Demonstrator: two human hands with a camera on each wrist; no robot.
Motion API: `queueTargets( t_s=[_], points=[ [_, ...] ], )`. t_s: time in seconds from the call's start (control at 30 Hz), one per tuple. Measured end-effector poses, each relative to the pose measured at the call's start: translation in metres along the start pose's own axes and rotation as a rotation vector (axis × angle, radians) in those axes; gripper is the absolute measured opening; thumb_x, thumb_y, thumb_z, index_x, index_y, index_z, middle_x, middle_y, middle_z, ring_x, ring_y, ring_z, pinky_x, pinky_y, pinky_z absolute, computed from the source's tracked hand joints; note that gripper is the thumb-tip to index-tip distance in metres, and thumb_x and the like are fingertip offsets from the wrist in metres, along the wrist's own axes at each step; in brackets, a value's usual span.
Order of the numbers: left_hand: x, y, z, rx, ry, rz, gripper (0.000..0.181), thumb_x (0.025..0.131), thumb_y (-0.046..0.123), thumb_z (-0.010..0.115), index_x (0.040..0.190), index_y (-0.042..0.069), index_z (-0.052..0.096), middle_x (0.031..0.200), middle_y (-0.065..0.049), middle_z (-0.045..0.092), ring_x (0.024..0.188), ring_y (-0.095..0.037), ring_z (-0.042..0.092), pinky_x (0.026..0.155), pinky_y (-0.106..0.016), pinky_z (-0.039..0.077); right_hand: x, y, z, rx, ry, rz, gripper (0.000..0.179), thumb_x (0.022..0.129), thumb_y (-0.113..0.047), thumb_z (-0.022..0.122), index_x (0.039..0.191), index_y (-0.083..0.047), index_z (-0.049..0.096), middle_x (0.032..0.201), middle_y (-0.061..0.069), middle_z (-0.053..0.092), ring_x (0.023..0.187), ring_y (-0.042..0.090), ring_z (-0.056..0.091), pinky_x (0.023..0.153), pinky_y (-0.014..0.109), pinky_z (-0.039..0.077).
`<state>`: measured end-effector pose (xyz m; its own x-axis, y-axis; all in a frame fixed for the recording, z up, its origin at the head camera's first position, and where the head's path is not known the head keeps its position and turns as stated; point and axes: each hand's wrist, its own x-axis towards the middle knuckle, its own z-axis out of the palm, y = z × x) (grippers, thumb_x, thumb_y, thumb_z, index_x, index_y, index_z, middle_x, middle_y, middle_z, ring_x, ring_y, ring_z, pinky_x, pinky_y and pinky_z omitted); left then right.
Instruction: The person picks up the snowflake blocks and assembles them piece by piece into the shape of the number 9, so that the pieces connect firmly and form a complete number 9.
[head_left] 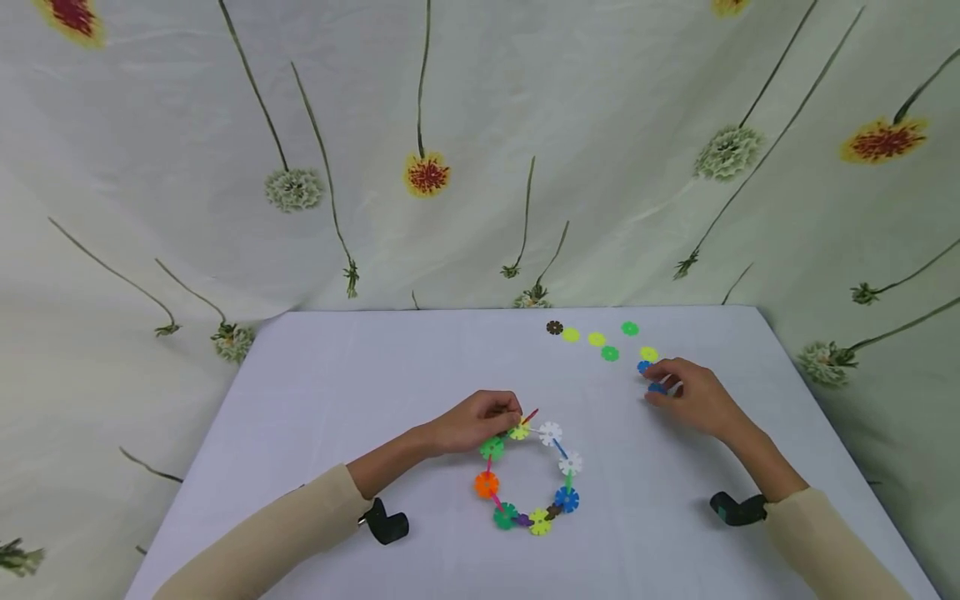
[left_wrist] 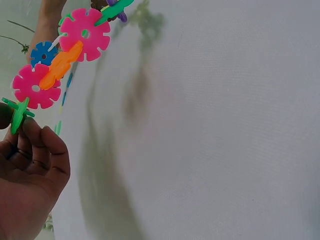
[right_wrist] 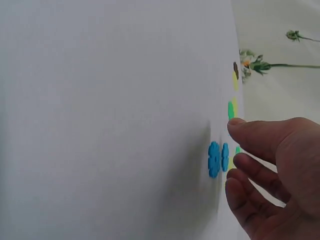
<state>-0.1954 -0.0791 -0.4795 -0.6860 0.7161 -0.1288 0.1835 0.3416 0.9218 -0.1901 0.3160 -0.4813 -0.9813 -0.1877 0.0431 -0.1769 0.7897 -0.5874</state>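
Note:
A ring of coloured snowflake discs (head_left: pixel 487 484) lies on the white table (head_left: pixel 337 375). My left hand (head_left: pixel 510 417) grips the ring at its upper left, beside a yellow disc and a red connector. In the left wrist view that left hand (left_wrist: pixel 22 122) pinches a green disc (left_wrist: pixel 17 112) joined to the chain of pink discs (left_wrist: pixel 85 34). Farther right, my right hand (head_left: pixel 660 390) hovers with loosely curled fingers over two loose blue discs (head_left: pixel 643 366). In the right wrist view the fingertips (right_wrist: pixel 235 162) are just beside the blue discs (right_wrist: pixel 214 159), not closed round them.
A loose row of discs lies near the far right edge: brown (head_left: pixel 554 327), yellow-green (head_left: pixel 571 335) and green (head_left: pixel 630 328) among them. A flowered cloth (head_left: pixel 427 167) hangs behind the table. Black camera mounts (head_left: pixel 386 525) sit at both wrists.

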Motion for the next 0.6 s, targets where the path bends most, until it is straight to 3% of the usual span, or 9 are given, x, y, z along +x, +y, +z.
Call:
queueTargets(
  t_s=[0.17,0.33,0.47,0.6],
  points=[
    [0.0,0.001,-0.001,-0.013,0.005,0.001,0.02,0.111,0.016,0.052,0.109,0.001,0.065,0.089,0.0,0.056,0.081,-0.013,0.052,0.079,-0.022,0.045,0.002,0.016,-0.002,-0.035,-0.021,0.106,0.037,0.096,-0.025,0.081,0.121,0.0,0.07,0.114,0.019,0.072,0.1,0.031,0.069,0.087,0.045,0.058],
    [0.002,-0.001,0.0,-0.018,0.009,0.008,0.02,0.111,0.017,0.053,0.109,0.001,0.065,0.089,-0.001,0.057,0.081,-0.013,0.053,0.079,-0.021,0.045,0.007,0.022,0.002,-0.061,-0.037,0.175,0.035,0.098,-0.026,0.078,0.118,0.0,0.067,0.113,0.019,0.068,0.099,0.03,0.065,0.085,0.042,0.056],
    [0.002,-0.002,0.0,-0.016,0.026,0.009,0.02,0.111,0.017,0.053,0.109,0.002,0.065,0.089,-0.001,0.057,0.082,-0.014,0.053,0.079,-0.021,0.045,0.01,0.02,0.005,-0.076,-0.049,0.179,0.028,0.099,-0.02,0.076,0.116,-0.001,0.064,0.112,0.018,0.065,0.096,0.029,0.063,0.082,0.039,0.055],
    [0.004,-0.002,0.0,-0.025,0.048,0.0,0.02,0.111,0.018,0.053,0.107,0.002,0.065,0.087,0.0,0.056,0.081,-0.014,0.053,0.078,-0.022,0.045,0.01,0.017,0.007,-0.062,-0.035,0.125,0.022,0.099,-0.012,0.073,0.115,-0.003,0.06,0.112,0.02,0.07,0.097,0.031,0.068,0.083,0.044,0.059]
  ],
)
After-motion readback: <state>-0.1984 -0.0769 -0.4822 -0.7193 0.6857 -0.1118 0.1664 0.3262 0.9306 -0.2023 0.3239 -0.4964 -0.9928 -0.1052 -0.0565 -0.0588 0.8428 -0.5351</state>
